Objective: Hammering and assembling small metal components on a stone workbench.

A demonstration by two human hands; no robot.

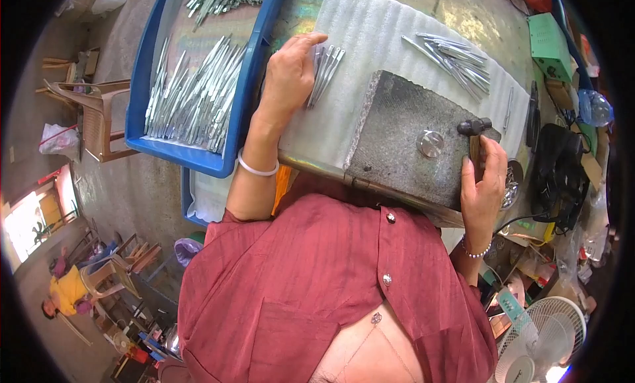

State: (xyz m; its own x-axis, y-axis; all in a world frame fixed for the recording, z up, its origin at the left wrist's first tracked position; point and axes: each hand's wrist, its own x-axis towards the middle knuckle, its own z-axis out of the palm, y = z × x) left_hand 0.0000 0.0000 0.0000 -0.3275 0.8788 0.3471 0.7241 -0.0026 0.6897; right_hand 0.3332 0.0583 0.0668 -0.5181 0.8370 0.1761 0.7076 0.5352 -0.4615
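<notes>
My left hand [291, 72] is over the foam sheet beside a small fan of flat metal strips [325, 75]. Its index finger stretches out past their far ends and the thumb stands apart from it; the other fingers are mostly hidden. In my right hand [484, 191] is a small hammer [474, 126], its dark head resting over the right part of a grey stone block [403, 128]. Thumb and fingers close around the wooden handle. A round, shiny metal disc [430, 143] lies on the block, left of the hammer.
More metal strips [456, 59] lie in a loose pile on the white foam sheet [367, 26]. At the left, a blue tray [249, 79] holds many strips in two heaps. A green box [549, 45], a black bag [562, 165] and a fan [549, 337] are at the right.
</notes>
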